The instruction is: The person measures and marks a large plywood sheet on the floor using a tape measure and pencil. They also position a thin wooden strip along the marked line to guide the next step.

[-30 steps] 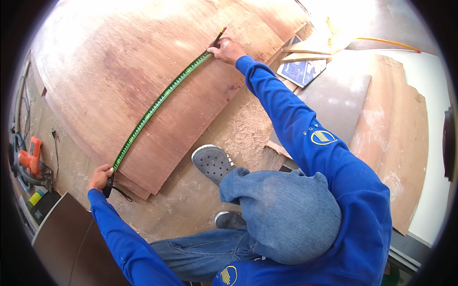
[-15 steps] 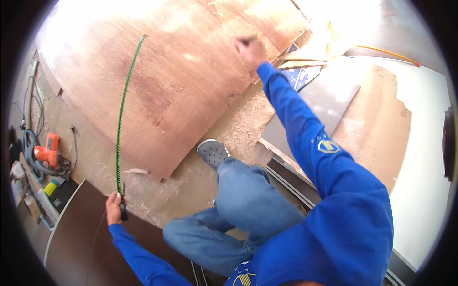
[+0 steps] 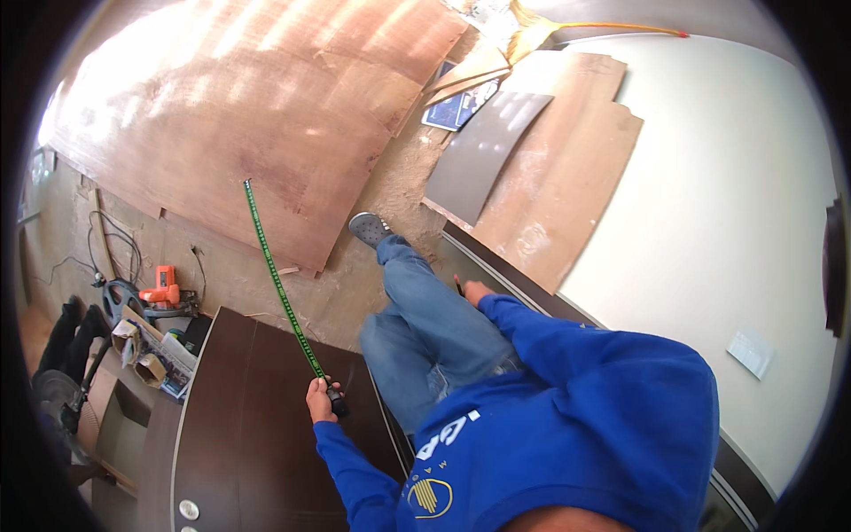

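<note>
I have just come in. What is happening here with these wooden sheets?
A person in a blue sweatshirt holds a tape measure in the left hand, above a dark brown panel. Its green blade is drawn out, and the free end is over the large plywood sheet. The right hand, beside the leg, holds a thin dark stick, perhaps a pencil. An orange power tool rests on the floor at the left.

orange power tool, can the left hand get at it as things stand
Probably not: the left hand holds the tape measure, and the dark panel stretches between hand and orange power tool.
</note>
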`<state>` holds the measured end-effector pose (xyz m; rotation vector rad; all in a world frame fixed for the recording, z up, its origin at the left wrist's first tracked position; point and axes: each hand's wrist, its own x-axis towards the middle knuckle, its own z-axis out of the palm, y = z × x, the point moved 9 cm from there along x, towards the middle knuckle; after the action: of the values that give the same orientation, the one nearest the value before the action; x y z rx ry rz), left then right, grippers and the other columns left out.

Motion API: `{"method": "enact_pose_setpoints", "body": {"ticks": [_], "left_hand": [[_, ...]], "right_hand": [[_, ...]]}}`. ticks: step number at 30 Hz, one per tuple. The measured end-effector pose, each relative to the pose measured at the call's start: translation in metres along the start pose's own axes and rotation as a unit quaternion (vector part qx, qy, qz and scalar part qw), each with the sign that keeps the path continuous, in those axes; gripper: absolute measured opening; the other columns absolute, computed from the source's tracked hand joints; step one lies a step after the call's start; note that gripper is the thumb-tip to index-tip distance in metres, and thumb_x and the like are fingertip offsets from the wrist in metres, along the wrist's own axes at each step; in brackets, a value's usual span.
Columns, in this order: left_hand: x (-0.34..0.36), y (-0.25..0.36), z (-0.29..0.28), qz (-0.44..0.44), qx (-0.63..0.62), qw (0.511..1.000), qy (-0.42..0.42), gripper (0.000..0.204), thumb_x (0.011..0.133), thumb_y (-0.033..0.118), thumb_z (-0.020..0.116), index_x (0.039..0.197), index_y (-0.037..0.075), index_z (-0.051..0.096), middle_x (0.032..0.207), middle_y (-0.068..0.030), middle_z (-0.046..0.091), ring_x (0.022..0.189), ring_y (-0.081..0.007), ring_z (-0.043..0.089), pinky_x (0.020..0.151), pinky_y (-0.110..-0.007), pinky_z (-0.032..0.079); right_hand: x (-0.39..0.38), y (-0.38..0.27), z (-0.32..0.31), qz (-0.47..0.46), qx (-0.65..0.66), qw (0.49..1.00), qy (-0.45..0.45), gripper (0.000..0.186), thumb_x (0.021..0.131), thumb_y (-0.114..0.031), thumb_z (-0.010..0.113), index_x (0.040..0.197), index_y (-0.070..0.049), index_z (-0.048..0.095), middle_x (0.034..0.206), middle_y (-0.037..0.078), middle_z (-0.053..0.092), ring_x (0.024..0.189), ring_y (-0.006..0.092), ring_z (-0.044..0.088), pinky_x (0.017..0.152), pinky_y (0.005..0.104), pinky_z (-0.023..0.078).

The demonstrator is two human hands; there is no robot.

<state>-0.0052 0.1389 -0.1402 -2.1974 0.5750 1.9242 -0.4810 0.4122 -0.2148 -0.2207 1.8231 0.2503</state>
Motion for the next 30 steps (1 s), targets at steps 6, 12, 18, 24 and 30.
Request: {"method": "enact_pose_setpoints", "body": {"ticks": [6,12,18,24,30], "left_hand": [[-0.087,0.067,-0.034,0.062,-0.01,0.997,0.042,0.022,0.106,0.024,0.048,0.104,0.006,0.061,0.081,-0.0077,0.063,0.069,-0.0171,0.062,0.059,-0.034,0.055],[-0.135,0.115,-0.093,0.107,-0.095,0.987,0.079,0.021,0.105,0.022,0.049,0.104,0.005,0.061,0.084,-0.0058,0.063,0.071,-0.0152,0.062,0.059,-0.032,0.054],[-0.094,0.139,-0.161,0.121,-0.218,0.964,0.091,0.02,0.104,0.022,0.051,0.107,0.005,0.062,0.09,-0.0072,0.063,0.072,-0.018,0.065,0.054,-0.034,0.055],[-0.018,0.223,-0.249,0.101,-0.259,0.957,0.087,0.018,0.102,0.017,0.051,0.104,0.004,0.064,0.088,-0.0084,0.062,0.069,-0.0201,0.063,0.053,-0.034,0.051],[-0.009,0.335,-0.349,0.107,-0.283,0.951,0.071,0.019,0.102,0.018,0.052,0.102,0.005,0.065,0.086,-0.0083,0.062,0.067,-0.019,0.062,0.054,-0.035,0.05]], "right_hand": [[-0.001,-0.124,-0.16,-0.135,0.02,0.978,0.159,0.025,0.086,-0.027,0.062,0.091,-0.005,0.074,0.097,0.023,0.071,0.089,0.0417,0.069,0.081,0.0482,0.056],[-0.063,-0.282,-0.336,-0.25,0.09,0.927,0.263,0.03,0.083,-0.034,0.062,0.085,-0.007,0.076,0.08,0.02,0.072,0.08,0.0345,0.072,0.078,0.0447,0.056],[-0.118,-0.387,-0.363,-0.339,0.076,0.865,0.363,0.037,0.085,-0.034,0.063,0.086,0.001,0.073,0.064,0.013,0.069,0.054,0.0214,0.067,0.057,0.0349,0.055],[-0.123,-0.428,-0.222,-0.175,-0.1,0.941,0.272,0.032,0.088,-0.029,0.06,0.076,-0.001,0.071,0.065,0.015,0.069,0.058,0.0239,0.07,0.06,0.039,0.057],[-0.183,-0.579,-0.137,-0.187,-0.128,0.956,0.188,0.03,0.083,-0.029,0.063,0.09,-0.002,0.074,0.078,0.02,0.071,0.074,0.0312,0.072,0.069,0.0417,0.057]]}}
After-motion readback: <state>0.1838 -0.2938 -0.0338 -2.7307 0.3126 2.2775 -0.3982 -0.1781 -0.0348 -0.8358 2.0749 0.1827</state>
